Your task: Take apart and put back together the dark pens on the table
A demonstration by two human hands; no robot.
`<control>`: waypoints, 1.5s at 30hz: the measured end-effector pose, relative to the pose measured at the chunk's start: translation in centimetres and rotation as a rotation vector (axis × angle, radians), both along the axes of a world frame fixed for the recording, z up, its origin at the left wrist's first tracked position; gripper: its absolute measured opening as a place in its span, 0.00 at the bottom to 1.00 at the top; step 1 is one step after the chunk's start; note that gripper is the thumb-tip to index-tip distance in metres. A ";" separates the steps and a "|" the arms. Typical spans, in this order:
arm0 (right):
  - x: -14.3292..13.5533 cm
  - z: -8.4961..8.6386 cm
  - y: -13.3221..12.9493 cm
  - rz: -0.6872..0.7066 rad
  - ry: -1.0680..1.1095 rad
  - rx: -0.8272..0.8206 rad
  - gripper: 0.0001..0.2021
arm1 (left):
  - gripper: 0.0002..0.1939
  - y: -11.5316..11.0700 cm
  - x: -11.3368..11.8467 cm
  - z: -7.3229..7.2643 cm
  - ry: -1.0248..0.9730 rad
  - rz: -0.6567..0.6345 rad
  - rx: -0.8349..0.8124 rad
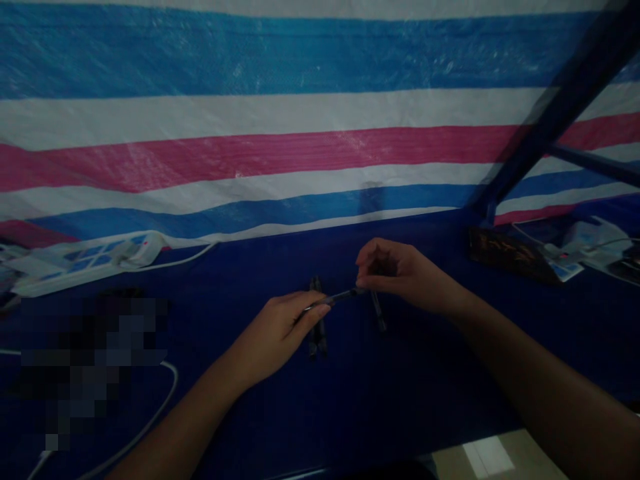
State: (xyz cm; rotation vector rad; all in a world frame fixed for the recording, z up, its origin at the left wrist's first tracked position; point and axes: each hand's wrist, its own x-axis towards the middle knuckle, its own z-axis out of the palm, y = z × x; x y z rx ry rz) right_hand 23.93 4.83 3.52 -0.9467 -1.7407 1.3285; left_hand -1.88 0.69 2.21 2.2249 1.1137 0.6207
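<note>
Blue tabletop [400, 400]; likely pen [343, 296], long axis nearly sideways.

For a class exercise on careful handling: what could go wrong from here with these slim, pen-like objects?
The held pen-like object might slip, since the left hand only pinches it. That hand could also knock the two slim objects lying close by on the table.

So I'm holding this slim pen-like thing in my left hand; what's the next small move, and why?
I'd probably have your right hand pinch the far end of the slim pen-like thing firmly. Your left hand grips it nearer the other end, and the right fingertips are at that far end; whether they pinch it is too dim to tell.
</note>
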 end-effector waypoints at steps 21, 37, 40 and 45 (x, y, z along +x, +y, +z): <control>0.0 -0.1 0.0 -0.026 -0.133 0.140 0.20 | 0.16 0.6 -0.5 0.0 0.023 0.065 0.107; 0.3 -0.2 0.3 -0.078 -0.091 0.074 0.08 | 0.16 0.9 -0.7 -0.7 -0.021 0.097 0.108; 0.5 0.2 0.3 -0.093 -0.060 0.082 0.07 | 0.17 0.8 -0.7 -0.7 -0.022 0.112 0.078; 0.4 0.6 0.0 -0.187 0.003 0.107 0.10 | 0.16 0.7 -0.5 -0.7 0.000 0.053 0.103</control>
